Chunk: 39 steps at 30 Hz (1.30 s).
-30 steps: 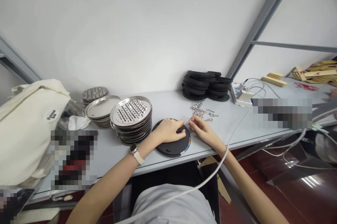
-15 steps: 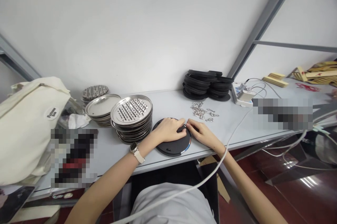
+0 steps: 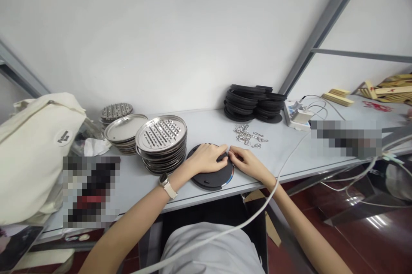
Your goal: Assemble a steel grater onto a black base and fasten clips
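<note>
A black round disc (image 3: 212,181) lies flat at the table's front edge, with a coloured strip along its right rim. My left hand (image 3: 207,158) lies over it, its thumb and fingers closed at the disc's far right side. At that same spot my right hand (image 3: 247,162) pinches a small shiny metal clip (image 3: 227,152), mostly covered by the fingertips. Both hands nearly touch. Behind them is a loose scatter of metal clips and rings (image 3: 243,136). Left of the disc rises a stack of round metal grater plates (image 3: 161,137).
Black discs (image 3: 243,104) are stacked by the wall. More metal plates (image 3: 126,130) stand further left, near a cream bag (image 3: 35,158). A power strip (image 3: 296,124) sits at right. One white cable (image 3: 257,214) hangs across my right forearm and in front of my body.
Almost nothing differs. My right hand has shifted very slightly at the metal clip; the disc and my left hand keep their place.
</note>
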Tool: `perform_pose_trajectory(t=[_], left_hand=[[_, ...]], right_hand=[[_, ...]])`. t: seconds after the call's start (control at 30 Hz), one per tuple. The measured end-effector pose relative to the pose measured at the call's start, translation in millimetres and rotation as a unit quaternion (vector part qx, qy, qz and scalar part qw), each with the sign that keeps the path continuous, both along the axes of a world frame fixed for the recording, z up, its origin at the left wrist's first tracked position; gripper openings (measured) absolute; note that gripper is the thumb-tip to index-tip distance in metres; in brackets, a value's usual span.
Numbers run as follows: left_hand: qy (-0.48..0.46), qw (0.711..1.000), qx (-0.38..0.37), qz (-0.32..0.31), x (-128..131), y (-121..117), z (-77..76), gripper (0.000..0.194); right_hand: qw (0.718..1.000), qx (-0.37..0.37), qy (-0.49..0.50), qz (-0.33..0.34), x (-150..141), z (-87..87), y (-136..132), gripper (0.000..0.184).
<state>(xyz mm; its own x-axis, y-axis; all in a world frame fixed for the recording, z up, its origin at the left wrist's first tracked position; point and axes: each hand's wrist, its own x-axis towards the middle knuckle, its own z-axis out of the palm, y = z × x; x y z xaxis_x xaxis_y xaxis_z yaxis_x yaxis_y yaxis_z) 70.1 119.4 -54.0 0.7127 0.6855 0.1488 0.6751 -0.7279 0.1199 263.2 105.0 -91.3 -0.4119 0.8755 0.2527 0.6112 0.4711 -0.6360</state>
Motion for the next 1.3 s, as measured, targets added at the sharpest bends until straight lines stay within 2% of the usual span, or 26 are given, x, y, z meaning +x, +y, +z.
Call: perform_pose_trajectory(t=[0.77,1.3], left_hand=[[-0.003,1.0,-0.008,0.004,2.1,-1.0,0.3,0.018],[-0.002,1.0,-0.011,0.0,2.0,0.0,-2.1,0.019]], right_hand=[[0.999,0.02,-0.033,-0.031,-3.4,-1.1,-1.0,0.023],[0.999,0.023,-0.035,-0.027,-2.4,-2.2,-2.0,0.024]])
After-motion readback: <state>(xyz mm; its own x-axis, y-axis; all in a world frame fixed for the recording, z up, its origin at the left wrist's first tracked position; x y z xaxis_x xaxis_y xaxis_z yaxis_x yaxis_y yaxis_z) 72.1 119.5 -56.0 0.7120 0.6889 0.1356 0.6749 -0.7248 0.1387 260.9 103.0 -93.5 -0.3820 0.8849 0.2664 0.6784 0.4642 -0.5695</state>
